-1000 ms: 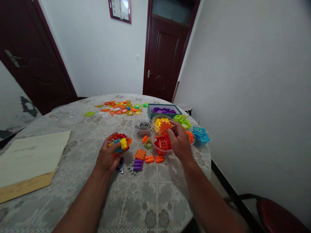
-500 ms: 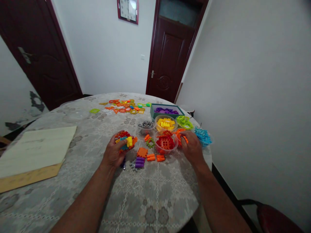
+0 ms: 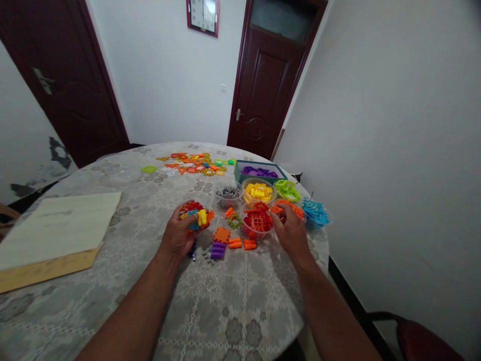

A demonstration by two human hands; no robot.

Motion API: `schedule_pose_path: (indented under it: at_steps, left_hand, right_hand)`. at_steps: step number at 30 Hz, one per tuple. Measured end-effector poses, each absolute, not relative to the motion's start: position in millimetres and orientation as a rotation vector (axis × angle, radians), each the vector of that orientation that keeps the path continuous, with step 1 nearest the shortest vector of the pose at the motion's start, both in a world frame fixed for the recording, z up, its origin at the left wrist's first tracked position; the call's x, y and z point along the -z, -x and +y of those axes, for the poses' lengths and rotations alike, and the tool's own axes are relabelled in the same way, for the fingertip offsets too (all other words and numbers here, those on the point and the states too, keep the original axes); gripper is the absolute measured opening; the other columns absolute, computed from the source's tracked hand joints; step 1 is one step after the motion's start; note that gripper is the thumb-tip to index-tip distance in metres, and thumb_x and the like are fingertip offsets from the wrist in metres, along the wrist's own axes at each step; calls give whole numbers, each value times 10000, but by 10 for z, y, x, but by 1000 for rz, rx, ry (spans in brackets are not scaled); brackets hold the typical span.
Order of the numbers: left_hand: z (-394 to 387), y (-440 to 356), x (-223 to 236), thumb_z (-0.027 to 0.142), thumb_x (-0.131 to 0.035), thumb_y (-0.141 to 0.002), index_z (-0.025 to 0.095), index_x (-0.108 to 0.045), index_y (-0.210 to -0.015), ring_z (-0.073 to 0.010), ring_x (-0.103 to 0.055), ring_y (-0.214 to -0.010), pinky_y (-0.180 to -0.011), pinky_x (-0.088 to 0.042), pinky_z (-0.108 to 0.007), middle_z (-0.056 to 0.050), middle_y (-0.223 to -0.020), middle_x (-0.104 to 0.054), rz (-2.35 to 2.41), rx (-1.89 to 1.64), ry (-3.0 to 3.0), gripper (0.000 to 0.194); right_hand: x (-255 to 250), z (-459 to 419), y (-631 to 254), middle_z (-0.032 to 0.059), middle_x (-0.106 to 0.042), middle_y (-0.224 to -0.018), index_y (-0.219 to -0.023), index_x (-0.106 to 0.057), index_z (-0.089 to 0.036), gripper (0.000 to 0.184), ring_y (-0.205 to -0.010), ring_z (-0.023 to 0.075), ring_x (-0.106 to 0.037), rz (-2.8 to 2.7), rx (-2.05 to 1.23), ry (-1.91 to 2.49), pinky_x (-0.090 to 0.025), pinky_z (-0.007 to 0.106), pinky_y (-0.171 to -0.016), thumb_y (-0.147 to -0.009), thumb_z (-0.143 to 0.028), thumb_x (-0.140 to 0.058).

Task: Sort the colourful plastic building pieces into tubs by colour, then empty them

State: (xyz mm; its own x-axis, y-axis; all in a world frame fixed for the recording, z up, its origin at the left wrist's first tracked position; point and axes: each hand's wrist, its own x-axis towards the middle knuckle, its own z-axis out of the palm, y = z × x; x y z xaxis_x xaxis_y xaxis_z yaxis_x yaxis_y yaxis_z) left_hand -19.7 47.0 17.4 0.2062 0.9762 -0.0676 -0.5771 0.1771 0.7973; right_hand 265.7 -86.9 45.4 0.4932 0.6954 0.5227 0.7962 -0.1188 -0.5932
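Observation:
My left hand [image 3: 179,233] is wrapped round a cluster of plastic building pieces [image 3: 196,220] in red, blue, yellow and orange, held above the table. My right hand [image 3: 292,233] is at the near side of a bowl of orange pieces [image 3: 296,208], beside the clear bowl of red pieces [image 3: 257,220]. Its thumb and fingers are curled together; whatever is between them, if anything, is too small to make out. On the cloth between my hands lie an orange square piece [image 3: 221,234], orange tube-like pieces [image 3: 235,242], a purple ribbed piece [image 3: 218,250] and a green ring-shaped piece [image 3: 235,220].
Behind are bowls of grey [image 3: 228,192], yellow [image 3: 258,191], lime [image 3: 287,190] and blue pieces [image 3: 314,213]. A teal box [image 3: 239,175] holds purple pieces. Loose mixed pieces [image 3: 191,164] lie at the far side. A paper sheet [image 3: 60,225] lies at left.
My right hand has drawn back from the orange bowl and moved a little left toward the red bowl. My left hand keeps its cluster. The view has shifted slightly.

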Motion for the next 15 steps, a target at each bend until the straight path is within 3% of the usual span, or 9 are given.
schedule_pose_path:
  at_steps: [7,15]
  left_hand:
    - [467,201,-172,156,-880,-654,239,-621,-1279,-314,-784,-984,-716,-676,-419,-98,-1148,-749,692,-1228,-738,681]
    - [472,197,-155,163,-882,-665,239,-624,-1272,-324,-779,-1004,-709,-677,-409,-99,-1157,-744,676,-1226,-751,664]
  right_hand:
    - [-361,-848,-2838,141,-774,-1091,-1199,-735,-160,377,-919,267,-712,-1248,212,1813,-552,424,-885,-954,-395,-570]
    - [-332,-820,-2864,146,-779,-1123,-1134,-751,-166,317,-1006,281,-713,-1332,222,1836,-542,442,-943,-970,-328,-533]
